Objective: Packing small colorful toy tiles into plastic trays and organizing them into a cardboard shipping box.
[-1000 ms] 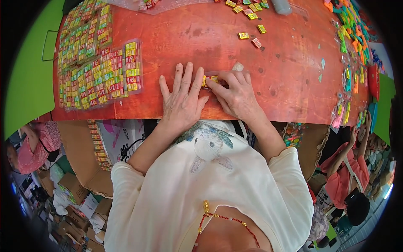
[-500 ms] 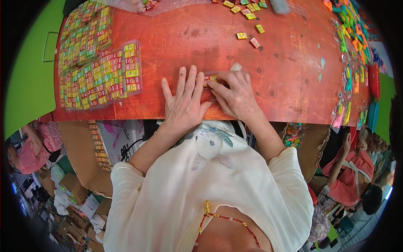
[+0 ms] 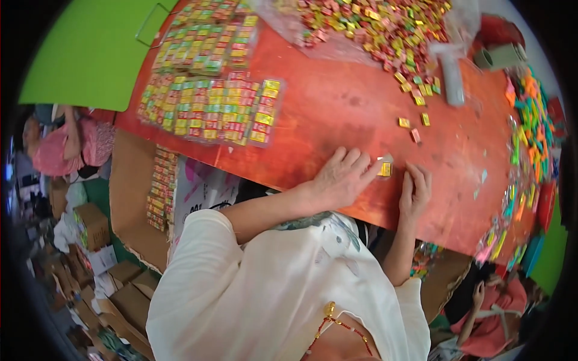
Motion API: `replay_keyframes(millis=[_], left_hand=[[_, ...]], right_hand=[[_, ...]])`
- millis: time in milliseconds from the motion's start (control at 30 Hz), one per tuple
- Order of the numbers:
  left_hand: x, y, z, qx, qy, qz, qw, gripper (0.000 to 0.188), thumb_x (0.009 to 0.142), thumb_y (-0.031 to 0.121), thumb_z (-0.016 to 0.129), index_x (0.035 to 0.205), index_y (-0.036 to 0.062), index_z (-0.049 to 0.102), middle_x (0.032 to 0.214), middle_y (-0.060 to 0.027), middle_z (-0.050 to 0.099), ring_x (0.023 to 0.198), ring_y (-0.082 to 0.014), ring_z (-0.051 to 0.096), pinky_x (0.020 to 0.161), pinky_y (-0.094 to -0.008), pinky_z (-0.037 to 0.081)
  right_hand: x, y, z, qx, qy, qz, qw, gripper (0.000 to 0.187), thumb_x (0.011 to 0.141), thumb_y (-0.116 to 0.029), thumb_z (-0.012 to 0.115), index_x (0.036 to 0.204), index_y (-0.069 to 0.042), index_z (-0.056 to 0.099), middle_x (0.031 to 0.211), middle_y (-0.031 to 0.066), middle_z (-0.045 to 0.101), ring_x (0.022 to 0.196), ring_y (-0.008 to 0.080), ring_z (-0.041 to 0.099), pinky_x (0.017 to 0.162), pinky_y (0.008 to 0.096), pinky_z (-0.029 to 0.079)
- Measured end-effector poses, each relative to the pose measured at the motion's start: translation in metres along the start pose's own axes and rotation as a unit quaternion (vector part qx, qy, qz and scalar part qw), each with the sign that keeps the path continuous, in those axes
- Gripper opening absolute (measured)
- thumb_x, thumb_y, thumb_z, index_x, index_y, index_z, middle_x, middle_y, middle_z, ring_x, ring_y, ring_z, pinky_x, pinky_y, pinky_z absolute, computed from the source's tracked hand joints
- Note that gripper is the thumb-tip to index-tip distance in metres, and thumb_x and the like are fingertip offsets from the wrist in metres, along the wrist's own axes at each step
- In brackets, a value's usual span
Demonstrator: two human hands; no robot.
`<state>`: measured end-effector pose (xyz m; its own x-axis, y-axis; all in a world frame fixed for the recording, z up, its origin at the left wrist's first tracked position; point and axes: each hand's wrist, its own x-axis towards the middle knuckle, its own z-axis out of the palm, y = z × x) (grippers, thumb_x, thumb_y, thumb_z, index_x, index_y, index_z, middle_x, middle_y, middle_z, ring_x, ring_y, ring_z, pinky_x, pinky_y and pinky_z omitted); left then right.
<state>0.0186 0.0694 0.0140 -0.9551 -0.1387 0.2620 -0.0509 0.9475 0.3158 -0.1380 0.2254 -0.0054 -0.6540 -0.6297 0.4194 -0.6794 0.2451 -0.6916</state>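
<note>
On the red table, a small yellow box (image 3: 385, 169) lies at the visible end of a clear plastic holder, between my two hands. My left hand (image 3: 340, 178) lies over the rest of this holder with bent fingers, thumb side against its edge. Most of what lies under that palm is hidden. Just right of the yellow box, my right hand (image 3: 415, 191) rests on the table, loosely curved, its fingers a little apart and nothing visible in them. A few loose little boxes (image 3: 415, 136) lie farther off, beyond my hands.
Filled strips of small boxes (image 3: 223, 111) are stacked at left. A heap of loose boxes (image 3: 391, 27) spills from a plastic bag at the far side, near a grey cylinder (image 3: 451, 78). Colourful plastic pieces (image 3: 530, 114) line the right. Cardboard boxes (image 3: 135, 198) stand below the edge.
The view has turned and shifted, so the table appears tilted and the large heap shows. My right hand has come away from the boxes; my left hand now covers much of the holder.
</note>
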Motion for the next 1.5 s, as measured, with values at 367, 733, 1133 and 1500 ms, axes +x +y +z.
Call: replay_keyframes(millis=[367,733,1133,1500], left_hand=[[-0.033,-0.058,-0.085,0.175,0.155,-0.252,0.939,0.053,0.086,0.019,0.065,0.137,0.0114,0.054,0.099,-0.0126,0.053,0.092,-0.0302,0.054,0.082,-0.0450,0.038],[-0.036,-0.102,-0.073,0.341,0.086,-0.335,0.874,0.052,0.091,0.044,0.057,0.133,0.0126,0.057,0.121,-0.0166,0.056,0.112,-0.0357,0.053,0.085,-0.0572,0.037],[0.044,-0.049,-0.031,0.047,0.055,-0.155,0.985,0.056,0.087,0.025,0.064,0.139,0.0090,0.050,0.145,-0.0213,0.041,0.133,-0.0373,0.040,0.106,-0.0520,0.030],[0.178,-0.128,0.020,0.046,0.051,-0.106,0.992,0.050,0.088,0.014,0.056,0.137,0.0110,0.050,0.148,-0.0158,0.044,0.137,-0.0365,0.040,0.104,-0.0569,0.036]], right_hand=[[-0.003,0.003,-0.003,0.021,-0.040,0.036,0.998,0.021,0.091,0.004,0.059,0.109,-0.002,0.070,0.100,0.0101,0.062,0.092,0.0200,0.062,0.081,0.0277,0.049],[0.010,-0.005,-0.002,-0.012,-0.036,0.039,0.999,0.019,0.086,-0.003,0.066,0.104,-0.007,0.072,0.101,0.0123,0.063,0.094,0.0293,0.061,0.083,0.0359,0.047],[0.080,0.027,0.020,-0.291,-0.035,-0.003,0.956,0.063,0.084,-0.030,0.070,0.137,-0.002,0.049,0.135,0.0189,0.048,0.118,0.0352,0.051,0.089,0.0481,0.042],[0.167,0.032,0.093,-0.244,-0.082,-0.127,0.958,0.053,0.081,-0.029,0.069,0.127,-0.007,0.054,0.134,0.0123,0.052,0.123,0.0298,0.049,0.092,0.0462,0.039]])
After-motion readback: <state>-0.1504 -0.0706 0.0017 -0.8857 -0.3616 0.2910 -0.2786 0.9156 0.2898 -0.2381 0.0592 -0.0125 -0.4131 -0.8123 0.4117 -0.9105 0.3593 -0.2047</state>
